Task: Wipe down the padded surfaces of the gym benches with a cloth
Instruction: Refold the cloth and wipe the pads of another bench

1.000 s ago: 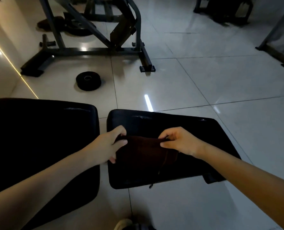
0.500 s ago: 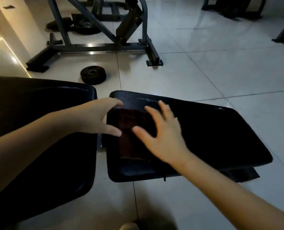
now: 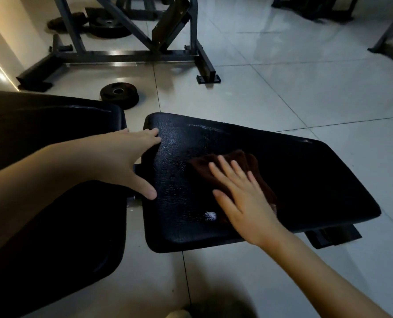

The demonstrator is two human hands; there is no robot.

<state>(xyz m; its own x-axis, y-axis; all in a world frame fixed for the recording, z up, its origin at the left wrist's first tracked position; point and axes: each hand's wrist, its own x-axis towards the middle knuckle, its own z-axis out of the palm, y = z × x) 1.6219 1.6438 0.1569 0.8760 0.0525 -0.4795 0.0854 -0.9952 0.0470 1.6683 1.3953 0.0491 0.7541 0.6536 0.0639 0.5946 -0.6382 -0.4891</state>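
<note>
A black padded seat pad [image 3: 305,180] lies in the middle of the head view, with a larger black back pad [image 3: 41,180] to its left across a narrow gap. A dark brown cloth [image 3: 250,161] is spread on the seat pad. My right hand [image 3: 239,193] presses flat on the cloth with straight, spread fingers. My left hand [image 3: 126,157] rests with straight fingers on the seat pad's left edge, thumb spread toward me. A small pale spot [image 3: 210,215] shows on the pad near my right thumb.
A black weight plate [image 3: 119,95] lies on the tiled floor just beyond the pads. A steel machine frame [image 3: 131,53] stands behind it, with more plates [image 3: 109,27] at the far left. Other equipment legs [image 3: 388,35] sit at the far right. The tip of a shoe [image 3: 178,314] shows at the bottom edge.
Both hands let go of the cloth's corners and laid it flat. My right hand then slid with the cloth to the right across the seat pad. My left hand stays at the pad's left edge.
</note>
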